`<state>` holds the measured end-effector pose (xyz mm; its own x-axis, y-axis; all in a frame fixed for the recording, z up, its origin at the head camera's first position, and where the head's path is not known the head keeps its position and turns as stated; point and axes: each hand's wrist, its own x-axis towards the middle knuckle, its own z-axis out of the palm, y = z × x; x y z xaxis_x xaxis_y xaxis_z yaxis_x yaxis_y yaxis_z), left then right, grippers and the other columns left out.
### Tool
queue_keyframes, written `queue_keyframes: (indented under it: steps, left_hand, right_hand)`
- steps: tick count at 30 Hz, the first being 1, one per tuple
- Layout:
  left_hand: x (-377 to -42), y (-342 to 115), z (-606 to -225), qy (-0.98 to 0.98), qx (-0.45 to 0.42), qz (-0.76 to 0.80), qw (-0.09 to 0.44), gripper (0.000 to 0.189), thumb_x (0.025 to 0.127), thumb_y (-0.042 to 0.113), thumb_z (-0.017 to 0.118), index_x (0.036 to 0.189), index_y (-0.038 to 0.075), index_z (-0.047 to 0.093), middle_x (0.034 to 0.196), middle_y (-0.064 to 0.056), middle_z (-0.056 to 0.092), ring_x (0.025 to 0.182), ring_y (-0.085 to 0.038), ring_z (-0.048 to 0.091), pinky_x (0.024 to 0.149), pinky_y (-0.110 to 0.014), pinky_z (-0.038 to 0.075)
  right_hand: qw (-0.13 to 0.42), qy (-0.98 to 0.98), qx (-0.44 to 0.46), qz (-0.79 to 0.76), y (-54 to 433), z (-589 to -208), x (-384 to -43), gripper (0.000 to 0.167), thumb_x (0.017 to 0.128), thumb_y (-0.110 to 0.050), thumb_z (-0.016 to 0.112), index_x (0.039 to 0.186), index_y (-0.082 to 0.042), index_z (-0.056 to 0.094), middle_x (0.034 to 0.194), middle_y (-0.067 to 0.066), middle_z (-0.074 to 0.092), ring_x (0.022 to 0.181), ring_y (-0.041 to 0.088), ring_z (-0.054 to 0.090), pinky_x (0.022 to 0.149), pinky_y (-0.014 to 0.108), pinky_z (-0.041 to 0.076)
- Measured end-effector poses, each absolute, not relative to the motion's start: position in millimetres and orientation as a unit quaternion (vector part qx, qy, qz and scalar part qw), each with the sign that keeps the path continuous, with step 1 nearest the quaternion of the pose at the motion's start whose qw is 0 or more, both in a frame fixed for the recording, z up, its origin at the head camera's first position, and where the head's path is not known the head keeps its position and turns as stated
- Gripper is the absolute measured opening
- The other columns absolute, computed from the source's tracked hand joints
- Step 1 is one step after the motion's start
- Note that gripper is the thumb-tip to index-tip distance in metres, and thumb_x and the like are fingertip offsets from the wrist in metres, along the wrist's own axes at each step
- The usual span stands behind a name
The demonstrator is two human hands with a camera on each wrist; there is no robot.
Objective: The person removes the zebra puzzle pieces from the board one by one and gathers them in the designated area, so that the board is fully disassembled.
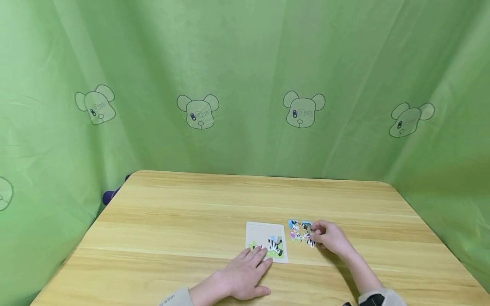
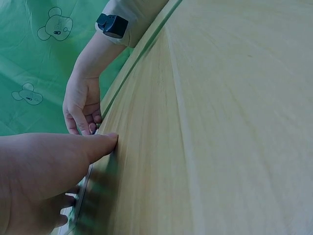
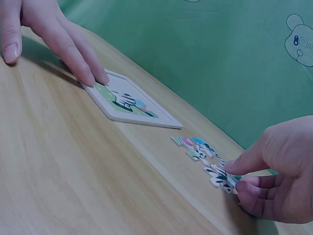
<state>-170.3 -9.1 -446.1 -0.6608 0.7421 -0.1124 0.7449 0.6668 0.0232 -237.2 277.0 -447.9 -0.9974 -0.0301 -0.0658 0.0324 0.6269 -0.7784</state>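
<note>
A pale puzzle board [image 1: 264,230] with a raised rim lies on the table, some zebra pieces [image 1: 274,246] set in its near part. My left hand [image 1: 246,272] rests with straight, spread fingers over its near edge, the fingertips on the placed pieces. Right of the board lies a cluster of loose puzzle pieces [image 1: 296,235], printed with zebra stripes, blue, green and pink. At the cluster's right side, my right hand [image 1: 332,238] pinches a puzzle piece [image 3: 234,180] between thumb and curled fingers, which partly hide it. In the right wrist view, the left fingertips [image 3: 88,78] press the board's edge.
The wood-grain table [image 1: 172,212] stretches out around the puzzle. Green curtains [image 1: 245,51] with bear-head outlines hang behind and at both sides. Something purple [image 1: 109,196] shows beyond the table's left edge.
</note>
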Motion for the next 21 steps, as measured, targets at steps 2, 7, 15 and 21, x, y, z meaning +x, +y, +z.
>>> queue_keyframes:
  steps: [2, 7, 15, 21]
  left_hand:
    - [-170.0, -9.0, -446.1, 0.911, 0.408, -0.015, 0.055, 0.073, 0.089, 0.063, 0.035, 0.146, 0.016, 0.029, 0.152, -0.008, 0.021, 0.139, -0.021, 0.018, 0.111, -0.037, 0.022]
    - [-169.4, -8.8, -445.7, 0.912, 0.407, -0.020, 0.052, 0.074, 0.089, 0.063, 0.034, 0.146, 0.017, 0.028, 0.152, -0.007, 0.021, 0.139, -0.021, 0.018, 0.111, -0.037, 0.021]
    - [-169.7, -7.0, -446.7, 0.906, 0.420, -0.034, 0.034, 0.074, 0.089, 0.063, 0.035, 0.146, 0.016, 0.028, 0.152, -0.005, 0.022, 0.138, -0.020, 0.020, 0.111, -0.037, 0.022]
    - [-172.0, 0.0, -448.0, 0.901, 0.431, -0.044, 0.024, 0.074, 0.090, 0.063, 0.034, 0.146, 0.016, 0.028, 0.152, -0.003, 0.023, 0.138, -0.019, 0.020, 0.111, -0.037, 0.021]
  right_hand:
    - [0.035, 0.902, -0.001, -0.430, 274.0, -446.9, -236.8, 0.029, 0.079, -0.001, 0.067, 0.105, 0.008, 0.057, 0.081, 0.007, 0.054, 0.066, 0.017, 0.052, 0.053, 0.026, 0.049]
    - [0.041, 0.901, -0.021, -0.431, 261.2, -444.7, -236.7, 0.030, 0.077, -0.003, 0.069, 0.105, 0.004, 0.059, 0.083, 0.007, 0.057, 0.067, 0.018, 0.052, 0.053, 0.026, 0.049]
    - [0.039, 0.894, -0.077, -0.440, 231.7, -438.5, -234.0, 0.030, 0.078, -0.004, 0.069, 0.105, 0.005, 0.061, 0.083, 0.005, 0.058, 0.072, 0.016, 0.054, 0.055, 0.027, 0.051]
    - [0.035, 0.896, -0.125, -0.425, 211.4, -435.8, -235.7, 0.033, 0.076, -0.003, 0.070, 0.106, 0.006, 0.061, 0.082, 0.005, 0.059, 0.072, 0.015, 0.054, 0.055, 0.025, 0.050]
